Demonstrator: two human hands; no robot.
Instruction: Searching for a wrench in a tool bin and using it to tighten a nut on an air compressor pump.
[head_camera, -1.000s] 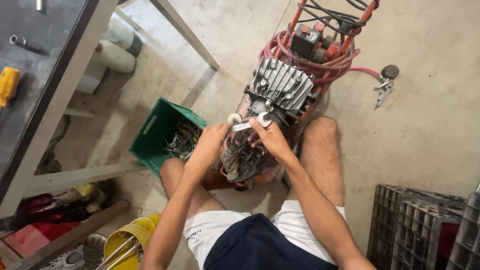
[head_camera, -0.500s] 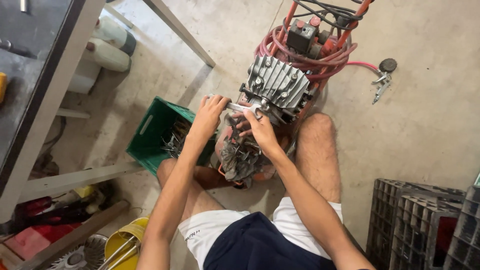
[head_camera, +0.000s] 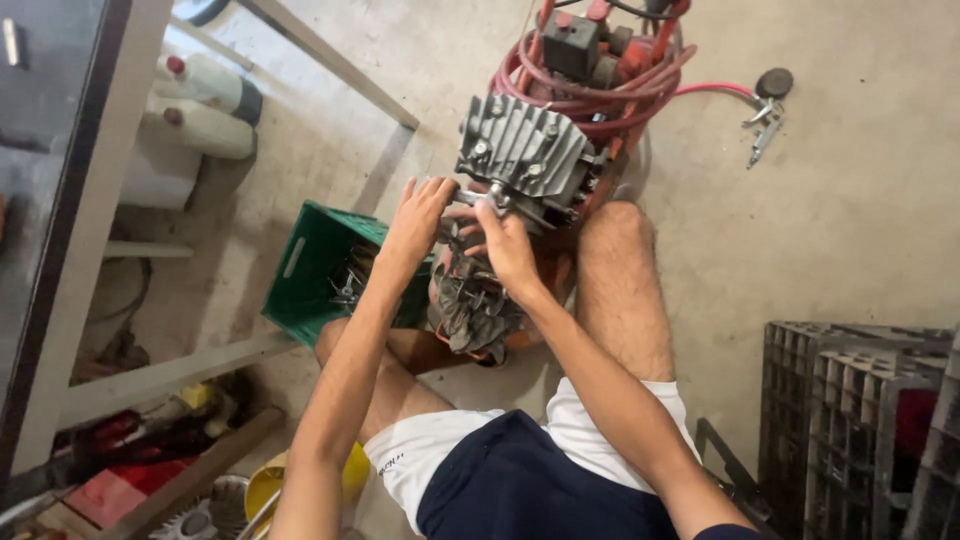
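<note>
Grey cast metal, ribbed with parallel cooling fins and studded with bolt heads, formed the finned grey cylinder head (head_camera: 522, 158) of the small red-framed air compressor (head_camera: 585, 60) that stood on the concrete floor (head_camera: 840, 200) between the seated person's bare knees. Coils of red rubber hose (head_camera: 640, 92) lay looped around the frame behind the head.

The left hand (head_camera: 418, 222) rested at the near left corner of the cylinder head, fingers curled and closed on the end of a slim bright metal wrench (head_camera: 478, 197). The right hand (head_camera: 506, 246) lay just beside it, below the head's near edge, fingers bent against the same wrench and the fitting under the head; how firmly it gripped could not be told. The wrench lay roughly level along the lower edge of the head, between both hands. A crumpled grey oily rag (head_camera: 470, 305) hung directly below the right hand, over the compressor body.

A green plastic crate (head_camera: 305, 275) holding metal parts sat just left of the left forearm. A grey steel workbench leg (head_camera: 330, 62) ran diagonally past, well clear of the hands. Dark plastic lattice crates (head_camera: 850, 420) stood stacked to the right, well apart. Bare floor lay open to the right of the right knee.
</note>
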